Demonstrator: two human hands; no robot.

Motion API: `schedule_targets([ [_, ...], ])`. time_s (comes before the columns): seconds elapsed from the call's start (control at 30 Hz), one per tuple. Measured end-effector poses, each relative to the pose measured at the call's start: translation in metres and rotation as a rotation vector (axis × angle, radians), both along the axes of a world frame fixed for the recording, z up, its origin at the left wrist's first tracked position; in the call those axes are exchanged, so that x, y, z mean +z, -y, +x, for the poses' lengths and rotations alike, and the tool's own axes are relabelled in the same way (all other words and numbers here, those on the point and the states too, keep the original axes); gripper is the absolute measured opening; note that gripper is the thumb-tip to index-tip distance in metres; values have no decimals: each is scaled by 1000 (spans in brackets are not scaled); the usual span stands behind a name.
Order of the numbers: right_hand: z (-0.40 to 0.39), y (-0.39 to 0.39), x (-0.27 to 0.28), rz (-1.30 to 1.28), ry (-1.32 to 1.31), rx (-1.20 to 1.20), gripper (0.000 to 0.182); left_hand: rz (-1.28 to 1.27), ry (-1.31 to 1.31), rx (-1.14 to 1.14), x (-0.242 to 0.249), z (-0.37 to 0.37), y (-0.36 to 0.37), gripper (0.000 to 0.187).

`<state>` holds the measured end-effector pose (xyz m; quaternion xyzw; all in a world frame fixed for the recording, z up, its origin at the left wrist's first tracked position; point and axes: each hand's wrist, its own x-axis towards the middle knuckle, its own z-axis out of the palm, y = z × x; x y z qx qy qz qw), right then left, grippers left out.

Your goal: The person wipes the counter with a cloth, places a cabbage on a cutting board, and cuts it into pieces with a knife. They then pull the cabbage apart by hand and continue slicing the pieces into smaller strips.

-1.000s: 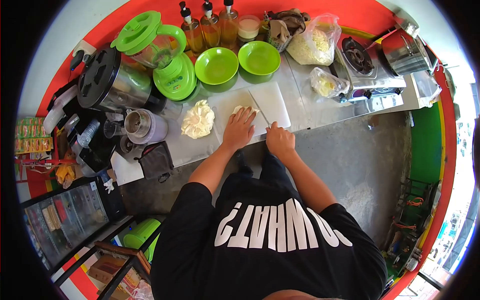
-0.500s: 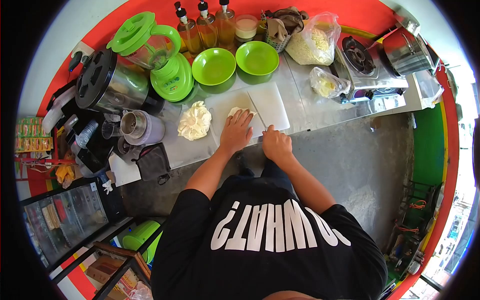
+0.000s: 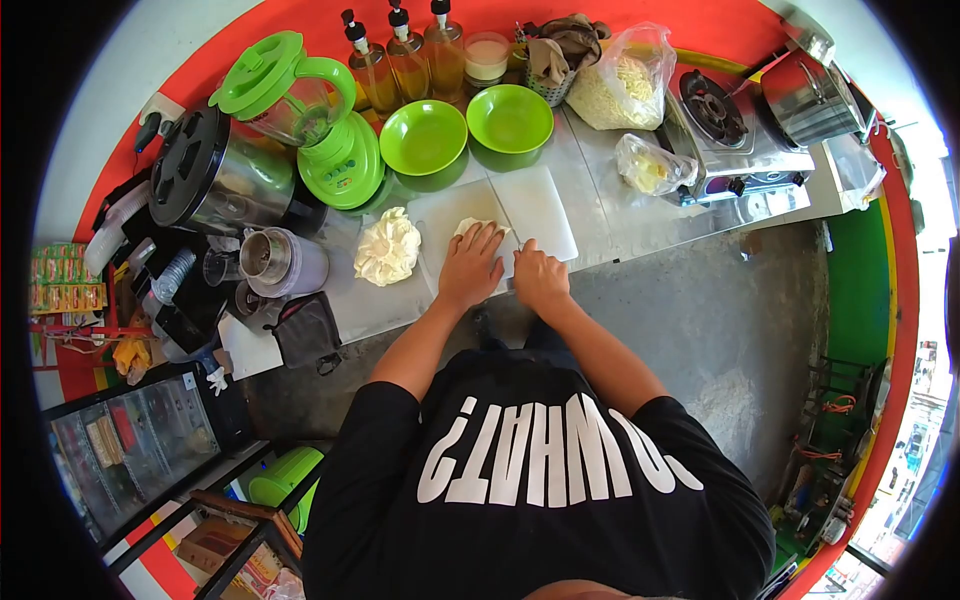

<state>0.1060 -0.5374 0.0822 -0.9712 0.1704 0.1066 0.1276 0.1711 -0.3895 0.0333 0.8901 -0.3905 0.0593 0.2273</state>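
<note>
Head view: plastic bag [image 3: 622,85] holds pale shredded food.

Two green bowls [image 3: 423,137] [image 3: 509,118], three oil bottles [image 3: 405,60] (upper middle of the frame), two plastic bags [image 3: 625,85] [image 3: 652,165], one cutting board [image 3: 540,205].

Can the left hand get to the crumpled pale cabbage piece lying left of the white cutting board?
Probably yes: the left hand presses food on the white cutting board, and the crumpled pale cabbage piece lies just beside it with nothing between.
</note>
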Motion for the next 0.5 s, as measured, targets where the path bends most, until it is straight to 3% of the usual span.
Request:
schedule_targets([
  [0.23, -22, -7, 14, 87, -92, -54, 34, -13, 0, 4, -2, 0, 0, 50],
  [0.5, 4, -4, -1, 119, -43, -69, 33, -11, -18, 2, 0, 0, 0, 49],
])
